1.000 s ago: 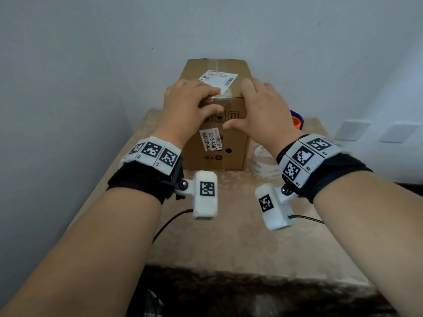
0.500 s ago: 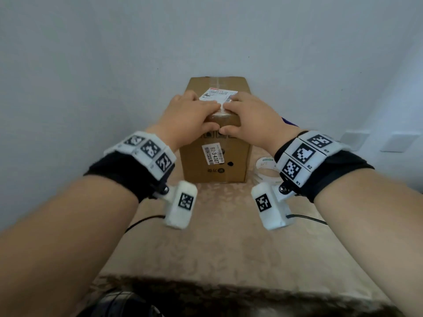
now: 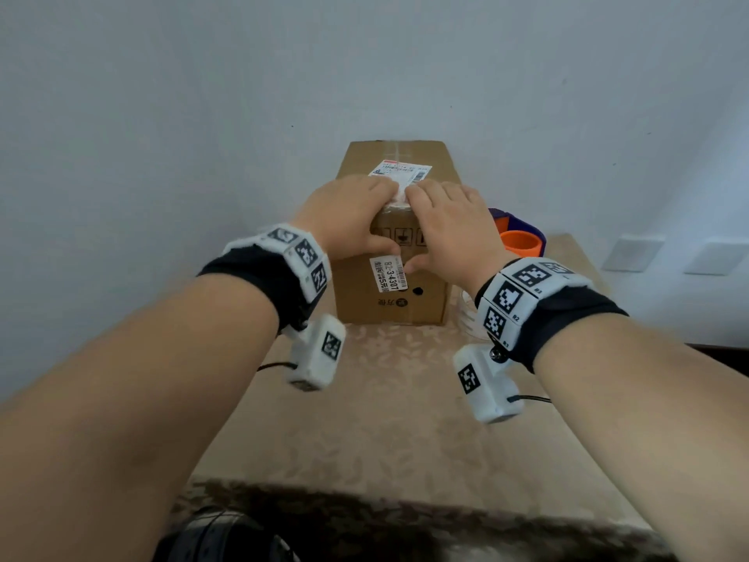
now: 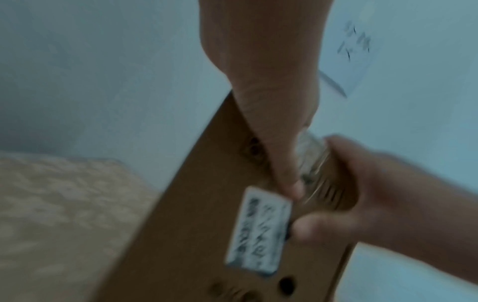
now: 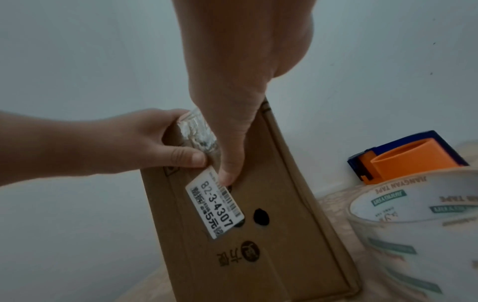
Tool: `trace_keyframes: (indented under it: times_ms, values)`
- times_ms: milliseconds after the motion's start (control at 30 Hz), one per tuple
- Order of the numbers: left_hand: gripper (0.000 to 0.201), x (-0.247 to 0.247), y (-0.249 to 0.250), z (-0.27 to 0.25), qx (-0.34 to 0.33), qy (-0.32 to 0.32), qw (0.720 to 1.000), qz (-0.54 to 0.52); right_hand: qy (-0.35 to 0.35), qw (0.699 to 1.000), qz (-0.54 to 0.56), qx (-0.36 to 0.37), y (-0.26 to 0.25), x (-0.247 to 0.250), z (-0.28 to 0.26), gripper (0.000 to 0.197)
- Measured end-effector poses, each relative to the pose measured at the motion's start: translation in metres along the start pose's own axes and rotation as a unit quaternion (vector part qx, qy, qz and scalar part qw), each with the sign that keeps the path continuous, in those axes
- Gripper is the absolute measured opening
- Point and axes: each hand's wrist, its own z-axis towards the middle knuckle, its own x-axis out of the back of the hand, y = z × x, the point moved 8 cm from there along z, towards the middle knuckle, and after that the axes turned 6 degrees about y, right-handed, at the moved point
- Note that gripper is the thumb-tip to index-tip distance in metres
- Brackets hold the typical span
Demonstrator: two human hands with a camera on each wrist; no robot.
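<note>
A brown cardboard box (image 3: 391, 294) stands upright at the back of the table, with a white shipping label (image 3: 399, 172) on top and a smaller label (image 5: 216, 206) on its front. A strip of wrinkled clear tape (image 5: 199, 130) runs over its top front edge. My left hand (image 3: 348, 217) and right hand (image 3: 446, 233) sit side by side on that edge. Their fingers lie over the top and their thumbs press the front face, with the tape between them. The left thumb (image 5: 191, 158) holds the tape's side, and the right thumb (image 5: 227, 175) touches the front label.
A roll of clear tape (image 5: 413, 224) lies on the table (image 3: 385, 419) just right of the box. Behind it is an orange and blue tape dispenser (image 3: 518, 241). A white wall stands close behind and to the left. The table's front edge is near my body.
Both hands have drawn together at the middle of the box's top front edge. The right hand slid left and its thumb came down onto the front label.
</note>
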Motion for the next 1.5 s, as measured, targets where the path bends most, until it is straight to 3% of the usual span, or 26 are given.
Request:
trace_keyframes:
  times_ms: [100, 233, 300, 400, 566, 766, 1066, 1133, 1200, 1333, 1400, 1500]
  values:
    - [0.059, -0.001, -0.001, -0.009, -0.009, 0.033, 0.999, -0.007, -0.004, 0.999, 0.039, -0.009, 0.001, 0.002, 0.002, 0.078]
    - [0.048, 0.004, 0.001, -0.003, 0.001, 0.027, 0.999, -0.040, -0.012, 0.995, 0.094, -0.011, 0.010, 0.006, 0.005, 0.051]
    - [0.060, 0.006, 0.002, -0.004, 0.007, 0.022, 0.998, -0.051, -0.011, 0.993, 0.114, 0.000, 0.012, 0.006, 0.008, 0.034]
    - [0.085, -0.001, 0.005, -0.012, 0.003, 0.013, 0.999, 0.043, -0.020, 0.991, 0.131, 0.010, 0.014, 0.003, 0.013, 0.025]
    - [0.090, -0.006, 0.010, -0.018, 0.033, 0.067, 0.992, 0.105, -0.035, 0.988, 0.151, 0.015, 0.020, 0.003, 0.014, 0.029]
    - [0.061, 0.003, -0.001, -0.013, 0.030, 0.080, 0.996, 0.015, -0.033, 0.989, 0.146, -0.002, 0.021, -0.004, 0.012, 0.065]
    - [0.053, 0.010, -0.005, -0.006, 0.029, 0.090, 0.989, -0.117, -0.017, 0.982, 0.187, -0.029, 0.022, -0.002, 0.012, 0.060]
    - [0.049, 0.010, -0.004, -0.007, 0.043, 0.077, 0.993, -0.076, -0.009, 0.981, 0.194, -0.025, 0.021, 0.003, 0.013, 0.055]
    - [0.060, 0.002, -0.002, -0.009, 0.059, 0.038, 0.997, -0.013, -0.015, 0.981, 0.191, -0.017, 0.020, 0.005, 0.014, 0.054]
    - [0.087, -0.010, -0.011, 0.001, 0.125, -0.052, 0.990, -0.034, -0.094, 0.986, 0.132, -0.048, 0.024, -0.005, 0.010, 0.078]
    - [0.085, -0.010, -0.016, 0.006, 0.131, -0.074, 0.988, -0.044, -0.109, 0.983, 0.131, -0.069, 0.026, -0.005, 0.011, 0.082]
    - [0.069, -0.003, -0.022, 0.000, 0.114, -0.048, 0.992, -0.039, -0.077, 0.983, 0.158, -0.044, 0.020, 0.002, 0.018, 0.064]
